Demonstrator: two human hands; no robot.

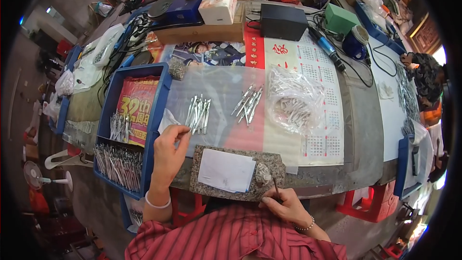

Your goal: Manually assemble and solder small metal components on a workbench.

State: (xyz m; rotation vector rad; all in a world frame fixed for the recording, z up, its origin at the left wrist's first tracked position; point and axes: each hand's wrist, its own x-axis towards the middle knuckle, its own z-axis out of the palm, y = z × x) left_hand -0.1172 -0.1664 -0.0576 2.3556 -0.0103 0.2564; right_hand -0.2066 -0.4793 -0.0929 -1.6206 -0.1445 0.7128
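Observation:
My left hand (169, 151) reaches to the lower ends of a loose pile of slim silvery metal sticks (198, 114), its thumb and fingertips drawn together. Whether a stick is between them cannot be made out. In my right hand (287, 208) a thin dark rod (275, 188) points up, beside a small lump in clear plastic (263, 174). That lump lies on a speckled stone slab (197, 186), next to white paper sheets (225, 169). A second pile of similar sticks (249, 103) lies farther right on the plastic sheet (221, 82). Beyond it is a clear bag of sticks (294, 103).
On the left, a blue divided tray (166, 79) holds many sticks and a printed red-yellow packet (137, 98). A wooden box (199, 34), a black box (284, 22) and a corded blue-black handpiece (326, 45) stand at the back. Another person (427, 79) sits far right.

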